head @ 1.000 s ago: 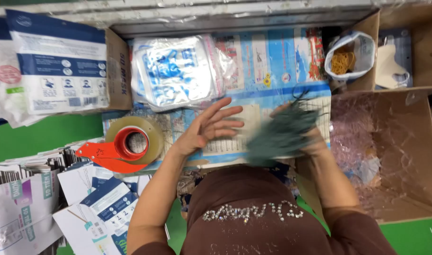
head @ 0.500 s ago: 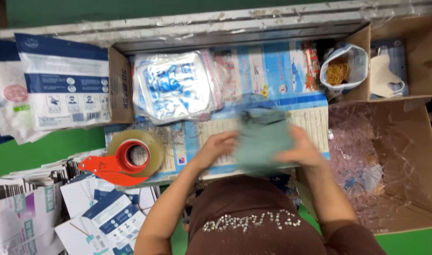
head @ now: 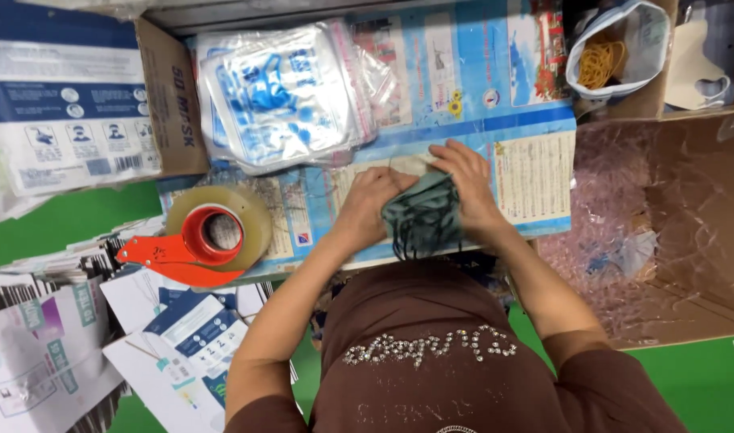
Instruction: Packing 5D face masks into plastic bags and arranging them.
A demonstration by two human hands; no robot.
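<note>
Item: small stack of dark grey-green fabric face masks with thin dark ear loops (head: 421,220), centre of the frame, held over a blue printed paper sheet (head: 535,172) that covers the green bench (head: 70,216)

Step in hand, as judged: gathering and squaring the stack between both hands. The next handling calls for keeping the loose loops, which trail off the lower edge, tucked in with the stack, and for an even grip from both sides so that the layers do not slide apart

Left hand (head: 373,207): fingers curled and pressed together against the stack's left edge and upper left corner

Right hand (head: 470,191): fingers (head: 451,160) close together, lying over the stack's top and right edge. Whether either thumb sits beneath the masks cannot be told

Position: the stack lies between the two hands, touching both, with its lower half bare

Surroundings:
- red-orange tape dispenser with a roll of clear tape (head: 214,232), left of the hands
- pile of clear plastic pouches with blue print (head: 283,96), upper centre left
- open brown cardboard box lined with crumpled clear film (head: 664,232), right
- small bag of yellow rubber bands (head: 604,60), upper right
- flat white and blue printed cartons (head: 182,337), lower left
</note>
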